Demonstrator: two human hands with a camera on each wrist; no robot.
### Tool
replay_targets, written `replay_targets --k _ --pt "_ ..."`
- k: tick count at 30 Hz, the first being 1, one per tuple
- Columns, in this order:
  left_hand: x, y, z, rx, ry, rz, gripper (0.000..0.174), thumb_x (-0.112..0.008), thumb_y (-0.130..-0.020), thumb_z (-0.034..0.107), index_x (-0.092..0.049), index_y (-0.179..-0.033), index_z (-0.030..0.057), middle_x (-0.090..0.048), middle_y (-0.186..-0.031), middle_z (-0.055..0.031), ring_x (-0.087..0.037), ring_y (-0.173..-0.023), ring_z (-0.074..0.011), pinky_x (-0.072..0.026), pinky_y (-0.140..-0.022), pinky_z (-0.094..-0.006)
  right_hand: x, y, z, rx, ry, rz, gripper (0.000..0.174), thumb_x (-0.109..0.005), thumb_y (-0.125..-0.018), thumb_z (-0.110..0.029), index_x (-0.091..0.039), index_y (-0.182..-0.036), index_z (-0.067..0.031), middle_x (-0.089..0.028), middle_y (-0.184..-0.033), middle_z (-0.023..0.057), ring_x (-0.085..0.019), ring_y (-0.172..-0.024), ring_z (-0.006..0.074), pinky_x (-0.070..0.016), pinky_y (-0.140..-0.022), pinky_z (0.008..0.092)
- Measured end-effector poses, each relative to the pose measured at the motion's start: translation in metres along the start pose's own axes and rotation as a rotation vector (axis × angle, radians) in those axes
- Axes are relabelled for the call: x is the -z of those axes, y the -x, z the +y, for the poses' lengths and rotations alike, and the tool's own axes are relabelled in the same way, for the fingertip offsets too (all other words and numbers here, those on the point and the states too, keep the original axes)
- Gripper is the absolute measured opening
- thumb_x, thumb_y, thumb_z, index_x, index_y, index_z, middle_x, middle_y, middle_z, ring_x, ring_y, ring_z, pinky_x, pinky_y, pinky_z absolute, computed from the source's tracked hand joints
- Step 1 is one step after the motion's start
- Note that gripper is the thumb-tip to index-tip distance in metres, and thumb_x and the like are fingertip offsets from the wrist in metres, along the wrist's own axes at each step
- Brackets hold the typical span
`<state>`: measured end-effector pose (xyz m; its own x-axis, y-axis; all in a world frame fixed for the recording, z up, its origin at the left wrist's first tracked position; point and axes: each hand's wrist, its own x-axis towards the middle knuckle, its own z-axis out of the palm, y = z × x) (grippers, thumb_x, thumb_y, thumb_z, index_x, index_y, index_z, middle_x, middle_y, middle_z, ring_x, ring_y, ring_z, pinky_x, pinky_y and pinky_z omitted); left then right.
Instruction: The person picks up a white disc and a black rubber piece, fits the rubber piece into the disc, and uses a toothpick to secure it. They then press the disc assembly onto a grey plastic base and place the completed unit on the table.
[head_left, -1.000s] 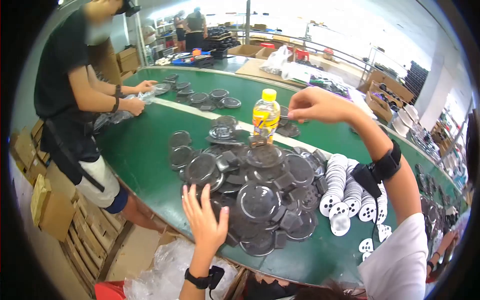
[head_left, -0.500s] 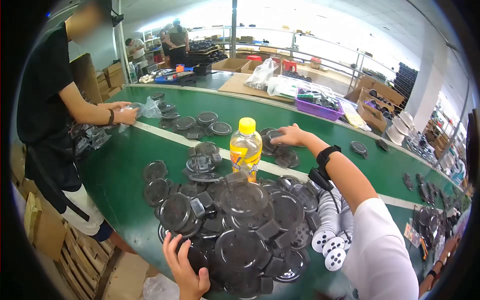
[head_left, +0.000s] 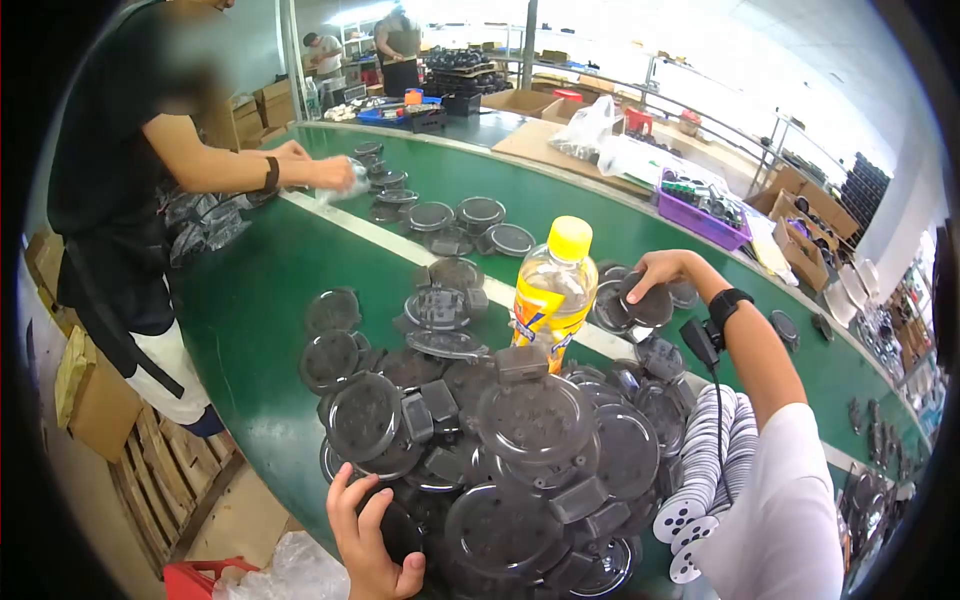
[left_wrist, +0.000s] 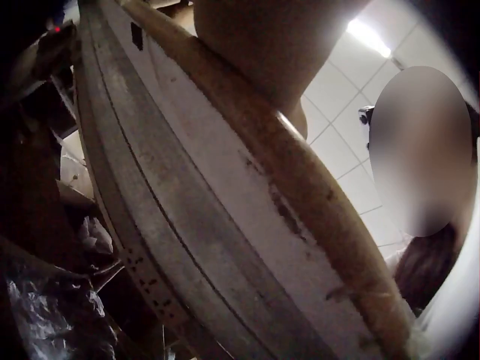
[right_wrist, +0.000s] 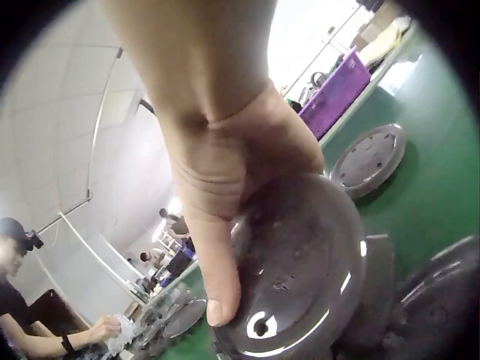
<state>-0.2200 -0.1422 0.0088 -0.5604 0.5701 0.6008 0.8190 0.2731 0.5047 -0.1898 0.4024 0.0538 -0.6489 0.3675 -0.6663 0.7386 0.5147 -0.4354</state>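
In the head view my right hand (head_left: 668,278) pinches a dark round plastic part (head_left: 648,304), right of a yellow-capped bottle (head_left: 553,295). The right wrist view shows the thumb of that hand (right_wrist: 247,172) lying over the face of the dark disc (right_wrist: 300,270). My left hand (head_left: 372,545), fingers spread and slightly bent, rests at the near left edge of a big heap of dark round parts (head_left: 535,415). The left wrist view shows the table's edge (left_wrist: 300,180) and part of an arm; the left fingers are not in it.
Stacked white discs with holes (head_left: 705,450) lie right of the heap. Across the green table (head_left: 250,330) are more dark parts (head_left: 480,212) and a purple basket (head_left: 700,213). At the left a person in black (head_left: 110,200) handles clear plastic.
My right hand went from above the table down to the dark parts behind the bottle and now holds one, tilted. My left hand stays by the heap. The head view has shifted.
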Motion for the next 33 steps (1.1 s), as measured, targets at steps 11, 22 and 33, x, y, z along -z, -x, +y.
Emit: replay_targets --k 11,22,33 --pt "-0.009 0.008 -0.013 0.027 0.001 0.151 0.065 -0.049 -0.08 0.05 -0.046 -0.119 -0.0016 -0.035 -0.129 -0.0283 -0.028 -0.124 -0.0481 -0.0248 -0.098 -0.0564 -0.008 0.132 -0.059 0.381 -0.151 0.578 0.076 -0.08 -0.062 -0.038 -0.049 -0.116 0.0041 -0.058 -0.102 0.0102 -0.056 -0.091 0.0167 -0.0464 -0.078 0.0289" --pt "-0.002 -0.001 -0.009 0.069 -0.017 -0.081 0.074 -0.057 -0.076 0.049 -0.039 -0.132 0.0028 -0.031 -0.14 -0.0218 -0.022 -0.129 -0.0455 -0.0192 -0.1 -0.0564 -0.131 0.199 -0.257 0.701 -0.203 0.275 0.082 -0.072 -0.066 -0.053 -0.05 -0.113 0.0107 -0.058 -0.098 0.0159 -0.057 -0.089 0.0177 -0.0463 -0.073 0.0285" --pt "0.001 -0.006 -0.008 0.051 -0.013 -0.07 0.07 -0.053 -0.079 0.051 -0.039 -0.13 0.0036 -0.03 -0.139 -0.022 -0.022 -0.13 -0.0443 -0.0184 -0.102 -0.0548 -0.193 0.097 -0.286 0.51 0.695 0.745 0.071 -0.049 -0.081 -0.059 -0.063 -0.092 0.0101 -0.063 -0.094 0.0251 -0.061 -0.09 0.0323 -0.0456 -0.082 0.04"
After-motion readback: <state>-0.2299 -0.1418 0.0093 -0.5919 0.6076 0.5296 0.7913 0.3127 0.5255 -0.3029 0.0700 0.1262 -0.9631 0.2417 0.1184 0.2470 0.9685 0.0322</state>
